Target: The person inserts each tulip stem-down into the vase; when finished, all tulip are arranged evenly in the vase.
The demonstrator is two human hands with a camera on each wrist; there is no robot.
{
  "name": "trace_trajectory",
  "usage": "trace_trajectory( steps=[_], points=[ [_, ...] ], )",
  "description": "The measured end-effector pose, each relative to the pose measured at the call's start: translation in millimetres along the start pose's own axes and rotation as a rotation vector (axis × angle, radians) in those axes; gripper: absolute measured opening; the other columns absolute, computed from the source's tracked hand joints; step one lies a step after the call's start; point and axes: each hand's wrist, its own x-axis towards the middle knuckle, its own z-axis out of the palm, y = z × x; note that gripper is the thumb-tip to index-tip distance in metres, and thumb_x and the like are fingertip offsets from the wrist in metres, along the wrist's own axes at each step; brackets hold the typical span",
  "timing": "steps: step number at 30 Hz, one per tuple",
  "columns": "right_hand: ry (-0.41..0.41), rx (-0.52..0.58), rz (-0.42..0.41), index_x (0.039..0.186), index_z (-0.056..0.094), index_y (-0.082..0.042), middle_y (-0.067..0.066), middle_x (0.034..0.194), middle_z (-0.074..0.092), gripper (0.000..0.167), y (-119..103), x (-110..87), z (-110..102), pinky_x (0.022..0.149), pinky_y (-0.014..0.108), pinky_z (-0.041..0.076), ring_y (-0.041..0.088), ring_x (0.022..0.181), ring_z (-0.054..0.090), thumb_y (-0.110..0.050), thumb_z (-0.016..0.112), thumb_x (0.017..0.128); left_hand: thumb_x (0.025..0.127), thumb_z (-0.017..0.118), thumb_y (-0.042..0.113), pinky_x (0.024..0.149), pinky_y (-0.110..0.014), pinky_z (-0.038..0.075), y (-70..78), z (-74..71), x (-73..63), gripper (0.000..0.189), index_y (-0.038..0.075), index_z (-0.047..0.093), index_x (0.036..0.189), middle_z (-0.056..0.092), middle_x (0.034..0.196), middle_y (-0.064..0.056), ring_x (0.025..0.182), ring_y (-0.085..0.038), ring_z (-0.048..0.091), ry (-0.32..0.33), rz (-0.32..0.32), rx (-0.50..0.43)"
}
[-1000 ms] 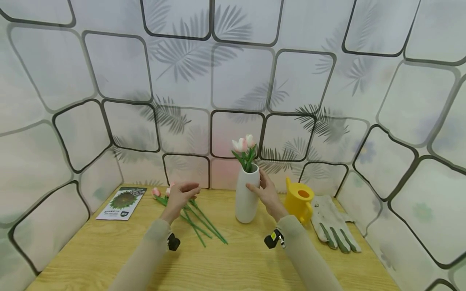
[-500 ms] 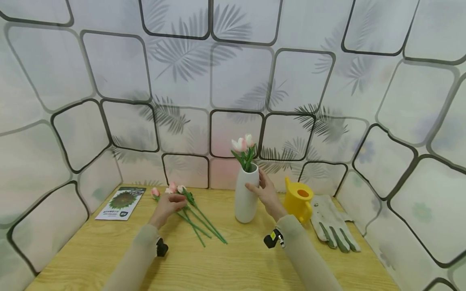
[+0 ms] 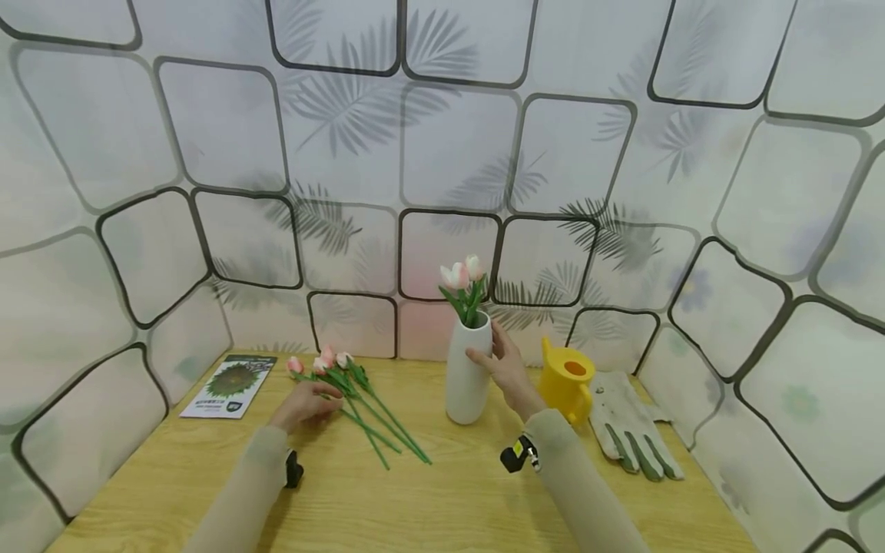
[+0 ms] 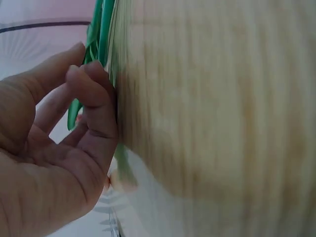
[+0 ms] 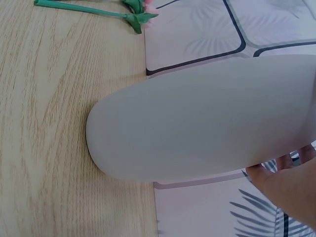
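My left hand [image 3: 307, 405] is low over the table at the left, its fingers curled at the green stem of a pink-and-white tulip [image 3: 322, 364]. In the left wrist view, the thumb and index finger close in on the stem [image 4: 104, 29], and their contact is partly hidden. More tulips lie fanned beside it, blossoms toward the wall. My right hand [image 3: 510, 369] grips the right side of the white vase [image 3: 466, 384] near its top. The vase stands upright, with white-and-pink tulips [image 3: 457, 276] in its mouth.
A yellow watering can [image 3: 563, 388] stands right of the vase, close to my right forearm. Beyond it lies a grey-green work glove [image 3: 629, 422]. A sunflower seed packet [image 3: 230, 385] lies at the far left. Patterned cloth walls [image 3: 449, 146] border the wooden table [image 3: 415, 507].
My left hand has moved left and down onto the stems of the lying tulips, and their blossoms show more. My right hand and the vase have stayed in place.
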Motion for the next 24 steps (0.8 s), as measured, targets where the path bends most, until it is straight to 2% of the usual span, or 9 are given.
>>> trace_trajectory(
  steps=[5, 11, 14, 17, 24],
  points=[
    [0.002, -0.002, -0.01, 0.156, 0.024, -0.024, 0.004, 0.161, 0.028, 0.084, 0.6, 1.4, 0.4, 0.12, 0.057, 0.024, 0.03, 0.147, 0.028, -0.026, 0.074, 0.089, 0.094, 0.064, 0.009, 0.052, -0.025, 0.048, -2.3, -5.3, 5.6, 0.036, -0.014, 0.058, 0.121, 0.066, 0.075, -0.007, 0.058, -0.011, 0.054, -0.069, 0.006, 0.025],
    [0.003, 0.0, -0.024, 0.156, 0.025, -0.025, 0.003, 0.16, 0.029, 0.082, 1.2, 1.6, -0.6, 0.12, 0.057, 0.024, 0.029, 0.147, 0.03, -0.026, 0.074, 0.09, 0.093, 0.064, 0.006, 0.051, -0.021, 0.047, -4.8, -7.4, 10.6, 0.028, -0.014, 0.062, 0.113, 0.064, 0.074, -0.004, 0.058, -0.009, 0.056, -0.093, 0.01, 0.021],
    [0.002, -0.004, -0.024, 0.156, 0.024, -0.024, 0.003, 0.161, 0.028, 0.083, 2.0, 0.8, -1.2, 0.12, 0.057, 0.024, 0.03, 0.147, 0.029, -0.027, 0.073, 0.09, 0.093, 0.064, 0.004, 0.051, -0.021, 0.049, -7.4, -6.8, 11.6, 0.022, -0.013, 0.065, 0.106, 0.064, 0.071, -0.004, 0.058, -0.009, 0.056, -0.092, 0.008, -0.003],
    [-0.001, -0.002, -0.02, 0.157, 0.022, -0.024, 0.003, 0.161, 0.027, 0.084, 2.2, -0.1, -1.3, 0.12, 0.057, 0.024, 0.03, 0.147, 0.028, -0.027, 0.073, 0.09, 0.092, 0.065, 0.004, 0.055, -0.022, 0.055, -9.9, -6.1, 11.0, 0.019, -0.012, 0.067, 0.102, 0.065, 0.07, -0.004, 0.06, -0.009, 0.06, -0.079, -0.003, -0.053],
    [-0.008, 0.013, -0.024, 0.157, 0.022, -0.023, 0.004, 0.161, 0.027, 0.084, 2.0, -1.0, -0.4, 0.12, 0.058, 0.023, 0.03, 0.147, 0.028, -0.026, 0.073, 0.09, 0.09, 0.068, 0.002, 0.068, -0.029, 0.063, -11.6, -7.5, 4.6, 0.021, -0.013, 0.066, 0.104, 0.07, 0.081, -0.009, 0.07, -0.014, 0.069, -0.01, -0.053, -0.177]
  ],
)
